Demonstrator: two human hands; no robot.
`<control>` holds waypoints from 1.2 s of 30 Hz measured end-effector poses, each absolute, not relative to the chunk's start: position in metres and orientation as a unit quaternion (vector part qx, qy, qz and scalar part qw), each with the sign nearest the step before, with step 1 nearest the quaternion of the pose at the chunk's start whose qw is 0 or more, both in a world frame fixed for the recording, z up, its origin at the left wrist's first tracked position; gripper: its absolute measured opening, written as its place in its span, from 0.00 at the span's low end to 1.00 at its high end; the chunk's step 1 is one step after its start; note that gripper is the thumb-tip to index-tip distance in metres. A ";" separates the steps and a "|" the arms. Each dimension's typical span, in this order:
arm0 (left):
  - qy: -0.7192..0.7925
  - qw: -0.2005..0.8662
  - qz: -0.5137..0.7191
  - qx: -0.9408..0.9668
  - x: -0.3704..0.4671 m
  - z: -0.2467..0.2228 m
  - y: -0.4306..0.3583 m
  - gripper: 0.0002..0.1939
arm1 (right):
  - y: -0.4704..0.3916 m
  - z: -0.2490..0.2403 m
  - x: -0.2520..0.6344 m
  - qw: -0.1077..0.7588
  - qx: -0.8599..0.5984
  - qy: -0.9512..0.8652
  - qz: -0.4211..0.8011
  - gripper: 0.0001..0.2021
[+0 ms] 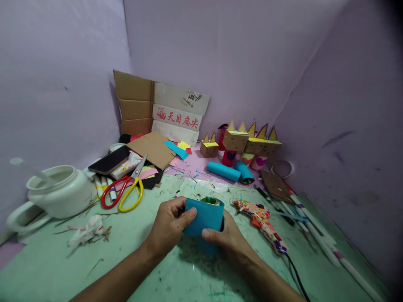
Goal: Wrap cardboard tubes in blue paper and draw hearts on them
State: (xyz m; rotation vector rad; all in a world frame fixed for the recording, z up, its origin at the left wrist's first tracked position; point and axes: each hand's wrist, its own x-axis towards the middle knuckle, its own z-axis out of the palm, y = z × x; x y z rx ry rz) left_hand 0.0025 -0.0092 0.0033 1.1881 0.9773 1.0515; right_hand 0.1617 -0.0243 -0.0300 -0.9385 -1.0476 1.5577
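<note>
In the middle of the head view, a sheet of blue paper point(206, 222) curves around a short tube point(210, 201), whose top opening shows green inside. My left hand point(174, 220) pinches the paper's left edge between thumb and fingers. Around the right side curls my right hand point(228, 235), its thumb pressed on the paper's lower front; its other fingers are hidden behind. A hot glue gun point(261, 222) covered in a colourful pattern lies to the right, its black cord running toward me.
Scissors point(131, 188), a phone point(110, 159) and a white pot point(59, 193) stand at left. Behind are cardboard point(154, 151), two blue tubes point(223, 171) and several horned cardboard figures point(236, 140). Marker pens point(315, 230) lie along the right. Crumpled tissue point(90, 230) is front left.
</note>
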 end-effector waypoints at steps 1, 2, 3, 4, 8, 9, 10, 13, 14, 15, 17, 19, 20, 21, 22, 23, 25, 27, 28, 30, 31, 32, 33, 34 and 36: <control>0.423 0.592 0.455 0.514 0.002 0.004 -0.010 0.16 | -0.024 -0.030 0.163 0.491 -0.393 -0.444 0.638 0.35; 0.426 0.586 0.456 0.516 0.002 0.005 -0.010 0.16 | -0.024 -0.030 0.163 0.485 -0.398 -0.453 0.633 0.35; 0.430 0.581 0.457 0.519 0.002 0.005 -0.010 0.16 | -0.024 -0.030 0.164 0.485 -0.403 -0.460 0.625 0.35; 0.433 0.575 0.457 0.523 0.002 0.004 -0.010 0.16 | -0.024 -0.030 0.164 0.489 -0.407 -0.467 0.614 0.34; 0.438 0.549 0.464 0.540 0.003 0.001 -0.011 0.16 | -0.023 -0.032 0.163 0.511 -0.406 -0.486 0.582 0.35; 0.441 0.542 0.465 0.544 0.003 0.000 -0.011 0.16 | -0.023 -0.033 0.163 0.512 -0.406 -0.487 0.579 0.35; 0.443 0.537 0.465 0.547 0.004 0.000 -0.011 0.16 | -0.023 -0.034 0.163 0.509 -0.407 -0.493 0.576 0.35; 0.449 0.528 0.460 0.556 0.007 -0.001 -0.011 0.14 | -0.024 -0.034 0.163 0.486 -0.421 -0.526 0.556 0.31; 0.449 0.527 0.457 0.559 0.007 -0.001 -0.012 0.14 | -0.024 -0.034 0.164 0.479 -0.426 -0.536 0.549 0.30; 0.448 0.528 0.454 0.561 0.008 -0.001 -0.012 0.14 | -0.025 -0.034 0.165 0.475 -0.427 -0.545 0.543 0.29; 0.444 0.534 0.445 0.565 0.009 0.000 -0.012 0.14 | -0.026 -0.033 0.166 0.470 -0.423 -0.558 0.538 0.28; 0.438 0.541 0.439 0.568 0.008 0.000 -0.011 0.14 | -0.027 -0.032 0.168 0.465 -0.414 -0.573 0.533 0.27; 0.436 0.544 0.437 0.568 0.008 0.000 -0.011 0.14 | -0.027 -0.032 0.168 0.462 -0.412 -0.580 0.529 0.26; 0.433 0.545 0.437 0.570 0.008 0.000 -0.011 0.14 | -0.027 -0.031 0.169 0.461 -0.412 -0.586 0.523 0.26; 0.431 0.545 0.437 0.571 0.008 0.000 -0.011 0.14 | -0.028 -0.031 0.169 0.459 -0.414 -0.592 0.517 0.25; 0.428 0.544 0.438 0.573 0.007 0.000 -0.010 0.13 | -0.028 -0.030 0.169 0.458 -0.414 -0.596 0.513 0.25; 0.423 0.539 0.442 0.579 0.007 -0.001 -0.010 0.13 | -0.028 -0.029 0.169 0.454 -0.412 -0.602 0.512 0.24; 0.412 0.536 0.447 0.586 0.006 -0.002 -0.010 0.12 | -0.029 -0.028 0.169 0.451 -0.402 -0.604 0.520 0.24; 0.406 0.535 0.448 0.590 0.006 -0.002 -0.010 0.11 | -0.029 -0.028 0.169 0.451 -0.395 -0.605 0.524 0.24; 0.391 0.534 0.449 0.601 0.005 -0.002 -0.010 0.11 | -0.031 -0.027 0.169 0.455 -0.384 -0.609 0.524 0.21; 0.383 0.532 0.449 0.607 0.004 -0.002 -0.009 0.10 | -0.032 -0.026 0.168 0.458 -0.378 -0.614 0.520 0.20; 0.375 0.528 0.450 0.615 0.004 -0.002 -0.009 0.10 | -0.032 -0.026 0.168 0.461 -0.371 -0.620 0.516 0.20; 0.369 0.524 0.450 0.622 0.003 -0.002 -0.009 0.09 | -0.033 -0.027 0.167 0.463 -0.366 -0.626 0.510 0.20; 0.364 0.519 0.450 0.629 0.003 -0.002 -0.009 0.09 | -0.034 -0.028 0.166 0.466 -0.362 -0.632 0.502 0.20; 0.357 0.510 0.452 0.639 0.004 -0.004 -0.008 0.08 | -0.035 -0.031 0.164 0.476 -0.357 -0.642 0.484 0.22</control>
